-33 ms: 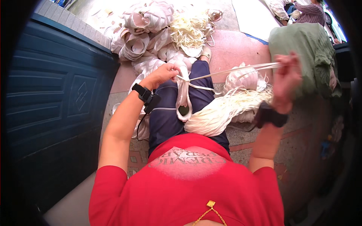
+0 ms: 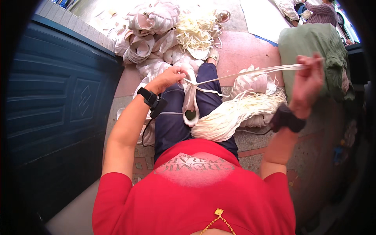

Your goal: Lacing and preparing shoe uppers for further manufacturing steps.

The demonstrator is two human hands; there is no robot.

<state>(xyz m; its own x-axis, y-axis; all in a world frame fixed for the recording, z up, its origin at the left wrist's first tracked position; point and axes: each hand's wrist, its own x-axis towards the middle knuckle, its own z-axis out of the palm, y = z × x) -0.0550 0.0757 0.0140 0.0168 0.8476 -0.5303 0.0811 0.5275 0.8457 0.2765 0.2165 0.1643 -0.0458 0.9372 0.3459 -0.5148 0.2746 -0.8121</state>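
A pale fabric piece shaped like a shoe upper [image 2: 190,100] lies between my thighs, its rounded open end toward me. My left hand [image 2: 172,77] is closed, pinching its far part at the left edge. A flat white lace [image 2: 250,73] runs from that part to the right and is pulled taut. My right hand [image 2: 307,84], slightly blurred, is closed around the lace's far stretch, raised out to the right. One slack length of lace droops over my right thigh. A thick bundle of cream laces [image 2: 235,117] lies across that thigh.
A large heap of similar pale pieces [image 2: 152,23] lies ahead, with tangled cream laces [image 2: 196,31] beside it. A blue panelled door [image 2: 58,90] stands at left. A green cloth-covered bulk [image 2: 313,55] sits right, near my right hand. Another person [image 2: 323,13] is at far right.
My right hand has moved farther right, drawing the lace out with it. My left hand and the fabric piece have stayed in place.
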